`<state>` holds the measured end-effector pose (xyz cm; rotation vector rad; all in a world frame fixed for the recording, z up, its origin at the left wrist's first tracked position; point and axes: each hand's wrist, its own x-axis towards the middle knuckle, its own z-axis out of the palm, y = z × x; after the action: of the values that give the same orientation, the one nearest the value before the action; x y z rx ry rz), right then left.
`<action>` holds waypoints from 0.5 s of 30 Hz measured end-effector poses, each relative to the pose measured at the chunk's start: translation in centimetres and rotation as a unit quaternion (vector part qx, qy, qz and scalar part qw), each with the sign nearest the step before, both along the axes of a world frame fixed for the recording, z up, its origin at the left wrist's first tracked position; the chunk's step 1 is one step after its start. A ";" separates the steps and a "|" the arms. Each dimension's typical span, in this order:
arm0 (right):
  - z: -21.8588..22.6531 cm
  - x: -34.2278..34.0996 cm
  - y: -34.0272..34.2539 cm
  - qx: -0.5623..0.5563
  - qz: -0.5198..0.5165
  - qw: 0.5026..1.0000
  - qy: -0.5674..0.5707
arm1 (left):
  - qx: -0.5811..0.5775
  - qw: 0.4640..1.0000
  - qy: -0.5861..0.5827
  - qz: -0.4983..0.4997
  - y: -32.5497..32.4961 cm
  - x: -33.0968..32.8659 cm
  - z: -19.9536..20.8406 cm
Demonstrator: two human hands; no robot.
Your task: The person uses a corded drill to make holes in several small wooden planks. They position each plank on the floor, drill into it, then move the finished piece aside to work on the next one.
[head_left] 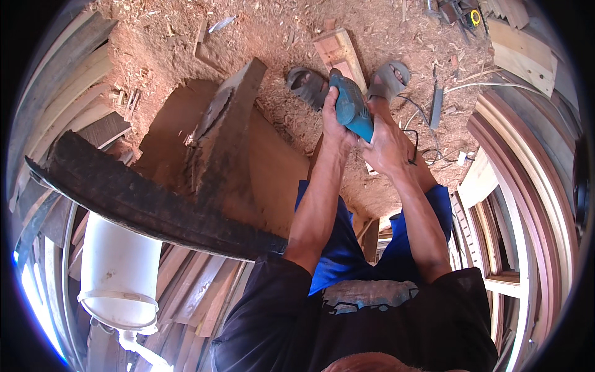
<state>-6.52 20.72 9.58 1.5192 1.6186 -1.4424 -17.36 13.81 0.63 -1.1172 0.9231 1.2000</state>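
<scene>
Both hands grip a teal corded power tool (351, 106), whose exact kind I cannot make out. My left hand (338, 127) is closed along its left side, thumb near the front. My right hand (385, 144) is wrapped round its rear end. The tool's dark front end points away from me, over a pale wooden block (338, 46) on the ground between my feet. From this view I cannot tell whether it touches the block. A dark cord (427, 146) lies on the ground to the right of my right wrist.
Wood shavings cover the ground. A large dark, weathered wooden piece (211, 149) stands at my left, near a white bucket (121, 266). Stacked frames (520, 167) rise on the right. A yellow tape measure (475, 17) lies among tools at the far right.
</scene>
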 end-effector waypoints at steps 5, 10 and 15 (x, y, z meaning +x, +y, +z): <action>-1.3 0.0 -1.0 0.029 -0.021 0.999 0.016 | 0.002 1.000 -0.002 0.001 -0.1 -0.2 -0.8; -1.3 -0.4 -0.5 0.022 -0.021 0.999 0.010 | -0.004 1.000 -0.007 -0.001 0.2 -0.4 -1.0; -1.2 -0.7 -0.2 0.041 -0.006 0.999 0.004 | 0.011 1.000 -0.002 -0.005 0.4 -0.7 -1.0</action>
<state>-7.20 20.49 8.38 1.5720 1.6953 -1.4059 -18.06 14.19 -0.38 -1.0971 0.9096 1.1969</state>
